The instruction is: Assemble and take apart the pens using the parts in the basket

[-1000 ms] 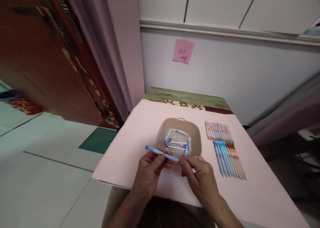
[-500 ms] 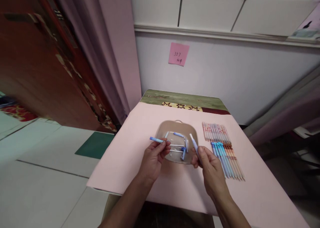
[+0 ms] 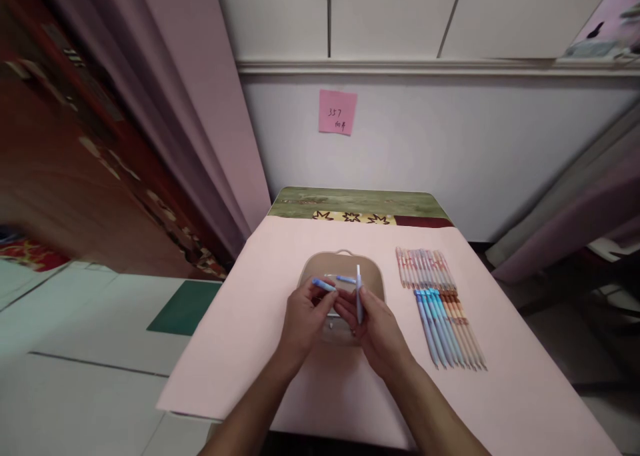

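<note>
Over a beige basket [image 3: 373,269] my two hands are close together, their fingertips nearly meeting. My left hand [image 3: 304,319] is closed on a short blue pen part [image 3: 323,284], which points up to the left. In my right hand [image 3: 377,323] a pale blue pen barrel [image 3: 359,296] with a white tip stands nearly upright. Inside the basket lies another blue pen piece [image 3: 345,279], along with small white bits; my hands cover most of the other contents.
On the pink table cover [image 3: 240,349], right of the basket, lie rows of pens: blue pens [image 3: 437,329], brown-topped pens [image 3: 465,329] and, behind them, patterned pale pens [image 3: 425,268]. A pink note [image 3: 337,112] sticks to the wall.
My right hand has moved left toward my left hand, and its pen barrel has turned more upright. The view has shifted slightly to the right.
</note>
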Motion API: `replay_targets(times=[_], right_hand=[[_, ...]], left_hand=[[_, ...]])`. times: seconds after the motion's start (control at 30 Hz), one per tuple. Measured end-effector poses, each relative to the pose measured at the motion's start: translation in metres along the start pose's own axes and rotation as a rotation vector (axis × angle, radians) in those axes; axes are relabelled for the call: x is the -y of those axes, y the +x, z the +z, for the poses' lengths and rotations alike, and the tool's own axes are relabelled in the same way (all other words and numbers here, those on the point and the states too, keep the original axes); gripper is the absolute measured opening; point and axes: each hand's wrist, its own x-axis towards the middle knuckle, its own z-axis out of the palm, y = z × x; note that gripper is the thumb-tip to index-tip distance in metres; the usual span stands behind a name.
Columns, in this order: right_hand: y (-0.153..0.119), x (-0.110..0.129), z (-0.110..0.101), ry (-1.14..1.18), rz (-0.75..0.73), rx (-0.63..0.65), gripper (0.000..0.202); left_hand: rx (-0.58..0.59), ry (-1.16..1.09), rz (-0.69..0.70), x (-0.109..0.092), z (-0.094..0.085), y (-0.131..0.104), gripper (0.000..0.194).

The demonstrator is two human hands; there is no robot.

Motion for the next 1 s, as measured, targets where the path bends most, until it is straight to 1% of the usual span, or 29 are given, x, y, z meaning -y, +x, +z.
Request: replay_targets(times=[0.07, 0.2, 0.23, 0.3, 0.37, 0.47, 0.57, 0.63, 0.7, 0.73, 0.8, 0.87, 1.0], right_hand=[[0.006, 0.012, -0.007, -0.034, -0.037, -0.011, 0.031], [0.015, 0.043, -0.025, -0.200, -0.237, -0.066, 0.031], [0.017, 0.049, -0.029, -0.254, -0.267, -0.067, 0.029], [0.020, 0.059, -0.032, -0.374, -0.271, -0.039, 0.024], [0.023, 0.062, -0.032, -0.520, -0.231, 0.015, 0.017], [0.030, 0.059, -0.025, -0.806, -0.236, 0.089, 0.012], [0.042, 0.053, -0.016, -1.174, -0.285, 0.198, 0.015], [0.050, 0.048, -0.010, -1.423, -0.305, 0.271, 0.016], [0.056, 0.041, -0.005, -1.649, -0.315, 0.303, 0.018], [0.058, 0.037, -0.003, -1.761, -0.302, 0.308, 0.018], [0.061, 0.027, -0.001, -1.956, -0.229, 0.323, 0.019], [0.063, 0.018, 0.001, -2.072, -0.152, 0.340, 0.020], [0.064, 0.001, 0.004, -2.121, -0.106, 0.386, 0.021]], left_hand=[[-0.021, -0.124, -0.098, 0.001, -0.001, 0.008, 0.019], [-0.017, -0.334, -0.281, 0.005, -0.010, 0.014, 0.029], [-0.012, -0.374, -0.325, 0.005, -0.013, 0.013, 0.031], [-0.014, -0.445, -0.400, 0.004, -0.018, 0.012, 0.032], [-0.020, -0.508, -0.448, 0.003, -0.023, 0.010, 0.031], [-0.044, -0.540, -0.436, 0.001, -0.027, 0.009, 0.030], [-0.082, -0.464, -0.380, 0.003, -0.029, 0.008, 0.028], [-0.093, -0.421, -0.378, 0.005, -0.030, 0.007, 0.027], [-0.092, -0.414, -0.396, 0.008, -0.030, 0.005, 0.028], [-0.091, -0.415, -0.401, 0.008, -0.031, 0.004, 0.028], [-0.090, -0.405, -0.405, 0.009, -0.032, 0.002, 0.028], [-0.087, -0.397, -0.405, 0.008, -0.033, 0.000, 0.027], [-0.085, -0.450, -0.384, -0.001, -0.038, 0.001, 0.027]])
